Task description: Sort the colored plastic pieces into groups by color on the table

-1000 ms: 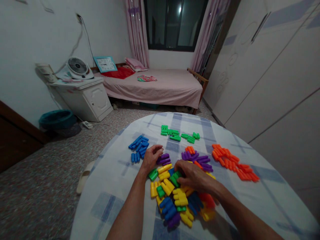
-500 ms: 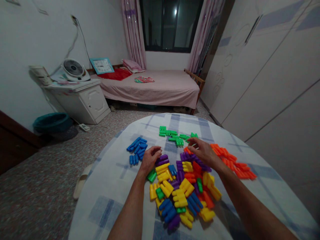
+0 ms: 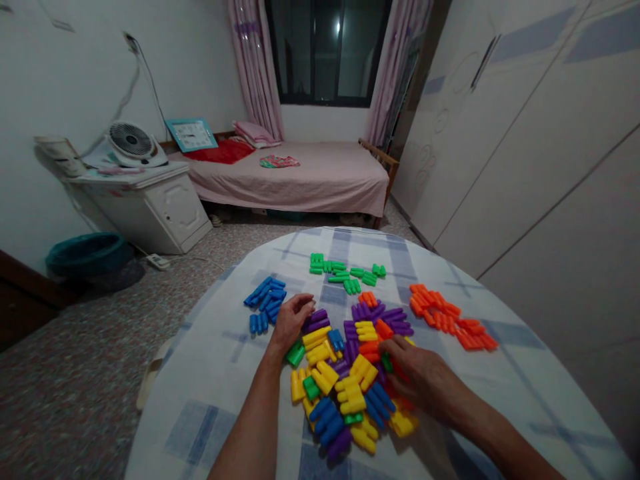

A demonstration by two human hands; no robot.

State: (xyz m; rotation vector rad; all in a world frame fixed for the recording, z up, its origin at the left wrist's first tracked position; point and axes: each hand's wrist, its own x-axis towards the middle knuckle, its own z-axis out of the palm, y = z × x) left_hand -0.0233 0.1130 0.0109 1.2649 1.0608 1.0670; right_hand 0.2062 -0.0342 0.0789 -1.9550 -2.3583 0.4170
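Note:
A mixed pile of plastic building blocks with finger-like prongs (image 3: 353,393), in yellow, blue, purple, green and orange, lies on the cloth-covered table. My left hand (image 3: 293,323) rests at the pile's upper left, fingers curved and apart, beside a purple block (image 3: 316,321); a green block (image 3: 295,354) lies near its wrist. Over the pile's right side, my right hand (image 3: 417,373) reaches down with bent fingers. A green block (image 3: 387,363) and an orange block (image 3: 370,351) show at its fingertips. The hand covers other blocks, and its grip is hidden.
Separate groups of blue blocks (image 3: 267,300), green blocks (image 3: 340,275) and orange blocks (image 3: 435,307) lie around the pile. A checked cloth covers the round table (image 3: 200,373). Beyond it are a bed (image 3: 320,177), a white cabinet (image 3: 175,210) with a fan (image 3: 131,140), and a wardrobe (image 3: 540,153).
My right hand has moved from near the green group down onto the pile's right side. My left hand stays beside the purple block. The view has shifted slightly.

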